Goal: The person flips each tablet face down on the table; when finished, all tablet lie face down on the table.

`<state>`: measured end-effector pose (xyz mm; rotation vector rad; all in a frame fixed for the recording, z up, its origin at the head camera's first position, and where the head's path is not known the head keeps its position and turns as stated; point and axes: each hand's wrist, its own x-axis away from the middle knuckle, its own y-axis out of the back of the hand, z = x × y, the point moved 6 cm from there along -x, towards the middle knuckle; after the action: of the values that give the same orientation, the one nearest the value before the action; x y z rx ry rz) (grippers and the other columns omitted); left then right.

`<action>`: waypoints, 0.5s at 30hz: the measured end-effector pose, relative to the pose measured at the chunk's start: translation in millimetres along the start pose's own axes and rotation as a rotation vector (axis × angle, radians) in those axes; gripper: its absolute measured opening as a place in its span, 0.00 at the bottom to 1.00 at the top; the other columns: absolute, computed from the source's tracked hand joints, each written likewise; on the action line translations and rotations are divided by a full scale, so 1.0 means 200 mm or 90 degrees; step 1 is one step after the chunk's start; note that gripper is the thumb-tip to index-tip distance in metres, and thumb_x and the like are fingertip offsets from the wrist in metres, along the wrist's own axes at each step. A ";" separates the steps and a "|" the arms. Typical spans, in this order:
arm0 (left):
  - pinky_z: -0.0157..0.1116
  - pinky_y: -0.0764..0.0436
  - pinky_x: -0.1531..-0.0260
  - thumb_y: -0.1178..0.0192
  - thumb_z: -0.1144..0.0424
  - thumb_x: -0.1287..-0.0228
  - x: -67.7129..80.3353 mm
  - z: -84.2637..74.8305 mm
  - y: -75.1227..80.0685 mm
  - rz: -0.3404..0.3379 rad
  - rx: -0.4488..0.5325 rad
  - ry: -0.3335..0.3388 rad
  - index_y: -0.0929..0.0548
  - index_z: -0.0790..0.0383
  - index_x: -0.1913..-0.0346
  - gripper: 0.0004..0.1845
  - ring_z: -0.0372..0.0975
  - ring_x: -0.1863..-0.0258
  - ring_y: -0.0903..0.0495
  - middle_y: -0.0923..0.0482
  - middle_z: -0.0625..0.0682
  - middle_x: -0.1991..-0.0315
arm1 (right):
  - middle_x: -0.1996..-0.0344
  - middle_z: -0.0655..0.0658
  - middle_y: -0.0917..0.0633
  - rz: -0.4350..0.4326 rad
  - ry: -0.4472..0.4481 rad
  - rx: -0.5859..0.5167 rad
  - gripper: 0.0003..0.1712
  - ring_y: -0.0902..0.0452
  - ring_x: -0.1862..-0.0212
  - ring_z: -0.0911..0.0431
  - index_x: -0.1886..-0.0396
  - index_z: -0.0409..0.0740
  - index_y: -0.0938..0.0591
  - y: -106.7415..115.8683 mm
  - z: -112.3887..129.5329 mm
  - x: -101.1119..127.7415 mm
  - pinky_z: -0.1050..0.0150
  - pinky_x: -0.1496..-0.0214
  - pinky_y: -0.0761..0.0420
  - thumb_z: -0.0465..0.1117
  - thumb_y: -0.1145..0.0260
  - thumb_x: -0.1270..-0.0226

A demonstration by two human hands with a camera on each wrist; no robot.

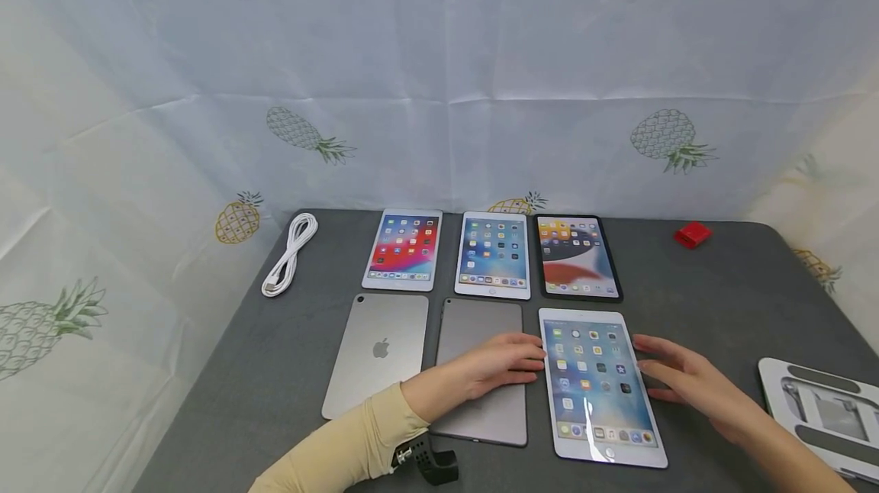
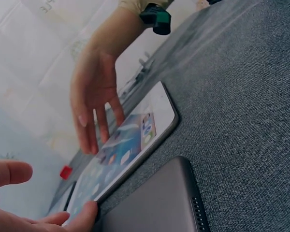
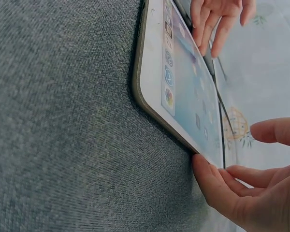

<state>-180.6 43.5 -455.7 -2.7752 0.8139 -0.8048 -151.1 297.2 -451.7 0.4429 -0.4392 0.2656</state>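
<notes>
White tablet (image 1: 599, 385), screen up, lies near tabletop's (image 1: 728, 287) front edge. Your left hand (image 1: 496, 365) and right hand (image 1: 680, 380), fingers straight, bracket its long edges, likely squaring it beside grey tablet (image 1: 481, 340).

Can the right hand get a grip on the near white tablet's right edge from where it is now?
Probably yes. The right hand lies right beside the white tablet, its fingertips already at that edge, and only bare table is around it. The left hand sits at the opposite edge.

White tablet (image 1: 600, 385) lies flat, screen up (lit, showing icons), on grey table (image 1: 721, 294).
</notes>
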 end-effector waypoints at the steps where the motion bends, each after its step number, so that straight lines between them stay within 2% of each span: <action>1: 0.42 0.22 0.46 0.43 0.68 0.33 0.00 0.00 0.00 -0.003 -0.005 -0.001 0.29 0.75 0.37 0.23 0.47 0.48 0.21 0.23 0.59 0.48 | 0.30 0.23 0.46 0.000 0.001 0.002 0.40 0.34 0.37 0.35 0.27 0.26 0.49 0.00 0.00 0.00 0.48 0.47 0.19 0.49 0.46 0.23; 8: 0.38 0.20 0.50 0.42 0.68 0.33 0.00 -0.02 0.00 -0.021 -0.025 -0.005 0.25 0.74 0.43 0.18 0.42 0.55 0.18 0.20 0.58 0.53 | 0.30 0.22 0.45 -0.001 0.014 0.006 0.40 0.31 0.39 0.39 0.27 0.25 0.48 0.00 0.01 0.00 0.50 0.48 0.19 0.47 0.45 0.23; 15: 0.37 0.19 0.51 0.41 0.68 0.35 -0.01 -0.03 0.00 -0.023 -0.032 -0.004 0.27 0.75 0.42 0.20 0.40 0.58 0.18 0.20 0.58 0.55 | 0.31 0.22 0.44 -0.005 0.016 0.023 0.40 0.31 0.39 0.37 0.28 0.24 0.47 -0.01 0.01 0.01 0.50 0.47 0.19 0.47 0.45 0.24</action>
<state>-185.5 44.3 -452.0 -2.8423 0.7958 -0.7920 -149.8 293.9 -449.8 0.4759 -0.4091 0.2707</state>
